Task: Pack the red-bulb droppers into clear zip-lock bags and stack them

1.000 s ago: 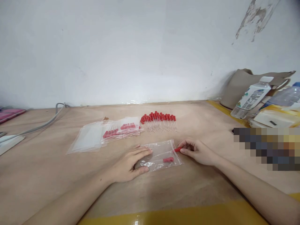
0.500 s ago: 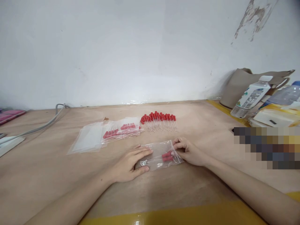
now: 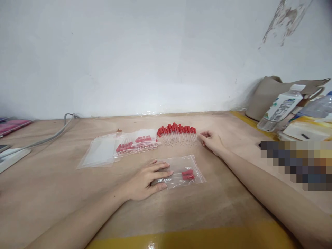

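Nearest to us, a strip of glossy yellow tape (image 3: 194, 237) runs along the brown wood-look surface (image 3: 155, 214). Just beyond it, the left hand (image 3: 145, 181) lies flat with its fingers spread apart, still pinning one end of a clear plastic zip bag (image 3: 178, 166). And look inside: two clear droppers with red bulbs (image 3: 188, 174), side by side, bulbs toward the zip edge! Half a second ago the right hand (image 3: 211, 141) was at that edge with the second one; now it's out of the bag and away, so I'd call that dropper fully in, the bag's count at two.

The right hand is up by the right end of a fanned row of loose red-bulbed droppers (image 3: 177, 128). Thumb and fingers are bunched close, but whether that grip has hold of one, I can't tell from here.

Left of the row, clear bags with red-bulbed droppers inside (image 3: 137, 144) overlap, and beside those lies a pile of flat clear bags (image 3: 100, 152). Behind it all, the scuffed white wall (image 3: 129, 58).
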The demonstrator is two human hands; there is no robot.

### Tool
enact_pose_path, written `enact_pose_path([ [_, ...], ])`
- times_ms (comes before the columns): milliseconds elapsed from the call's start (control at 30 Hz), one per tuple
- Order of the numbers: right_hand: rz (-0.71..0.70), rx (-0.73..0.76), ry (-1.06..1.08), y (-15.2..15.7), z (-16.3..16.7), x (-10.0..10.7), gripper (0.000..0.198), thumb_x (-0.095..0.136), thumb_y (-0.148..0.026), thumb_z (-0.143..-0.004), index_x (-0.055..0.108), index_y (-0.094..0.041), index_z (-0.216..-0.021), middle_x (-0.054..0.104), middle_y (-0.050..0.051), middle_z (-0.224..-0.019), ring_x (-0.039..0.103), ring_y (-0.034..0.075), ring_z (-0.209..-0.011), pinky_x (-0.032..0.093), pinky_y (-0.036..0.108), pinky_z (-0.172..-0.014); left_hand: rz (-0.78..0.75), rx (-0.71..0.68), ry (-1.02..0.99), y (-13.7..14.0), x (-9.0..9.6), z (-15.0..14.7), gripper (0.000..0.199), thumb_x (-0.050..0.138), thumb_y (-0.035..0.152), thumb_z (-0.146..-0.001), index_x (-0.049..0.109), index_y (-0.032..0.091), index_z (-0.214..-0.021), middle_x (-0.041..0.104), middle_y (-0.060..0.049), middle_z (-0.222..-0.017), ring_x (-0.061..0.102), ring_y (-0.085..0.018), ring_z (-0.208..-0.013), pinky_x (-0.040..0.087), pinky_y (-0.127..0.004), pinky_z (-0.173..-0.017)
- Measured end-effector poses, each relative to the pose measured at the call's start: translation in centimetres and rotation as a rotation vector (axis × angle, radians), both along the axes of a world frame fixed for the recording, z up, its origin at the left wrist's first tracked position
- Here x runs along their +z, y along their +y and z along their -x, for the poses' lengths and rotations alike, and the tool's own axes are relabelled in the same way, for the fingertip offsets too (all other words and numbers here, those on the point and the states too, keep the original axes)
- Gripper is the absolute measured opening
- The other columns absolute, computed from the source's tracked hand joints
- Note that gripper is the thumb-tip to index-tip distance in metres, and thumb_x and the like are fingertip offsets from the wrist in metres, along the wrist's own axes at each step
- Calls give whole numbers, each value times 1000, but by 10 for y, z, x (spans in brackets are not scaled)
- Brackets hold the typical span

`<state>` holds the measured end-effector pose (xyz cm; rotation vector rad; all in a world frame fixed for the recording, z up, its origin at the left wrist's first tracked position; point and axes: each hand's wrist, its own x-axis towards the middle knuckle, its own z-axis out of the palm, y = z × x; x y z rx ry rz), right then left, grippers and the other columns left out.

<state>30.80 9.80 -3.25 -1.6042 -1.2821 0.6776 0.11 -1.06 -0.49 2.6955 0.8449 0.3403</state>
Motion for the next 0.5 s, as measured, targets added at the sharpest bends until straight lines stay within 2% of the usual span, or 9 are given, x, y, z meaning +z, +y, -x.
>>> enact_pose_path([
  [100, 54, -74, -86, 27, 3, 4, 24, 61, -37, -67, 63, -14, -73, 56, 0, -50, 49, 10, -44, 38, 21, -44, -1, 7, -7, 0, -1, 0, 40, 45, 38, -91, 43, 30, -130, 40, -4, -138, 36, -20, -127, 21, -46, -108],
  [233, 142, -121, -167, 47, 3, 7, 22, 64, -35, -63, 61, -14, -59, 51, 2, -38, 49, 13, -40, 38, 24, -44, -4, 13, -13, 1, -3, 1, 40, 45, 38, -91, 44, 31, -130, 41, -3, -137, 37, -21, -127, 21, -47, -107],
  [367, 202, -139, -207, 54, 2, 9, 30, 61, -35, -67, 56, -14, -46, 50, 6, -35, 48, 14, -37, 39, 25, -44, 0, 15, -18, 0, -2, 1, 40, 46, 38, -91, 44, 31, -130, 42, -3, -137, 38, -22, -126, 22, -47, -107],
  [500, 211, -135, -212, 51, 1, 12, 32, 57, -33, -72, 55, -15, -46, 53, 7, -39, 50, 13, -38, 40, 25, -45, 8, 17, -16, 0, -1, 0, 40, 46, 38, -91, 44, 31, -130, 42, -3, -137, 37, -21, -126, 21, -46, -108],
])
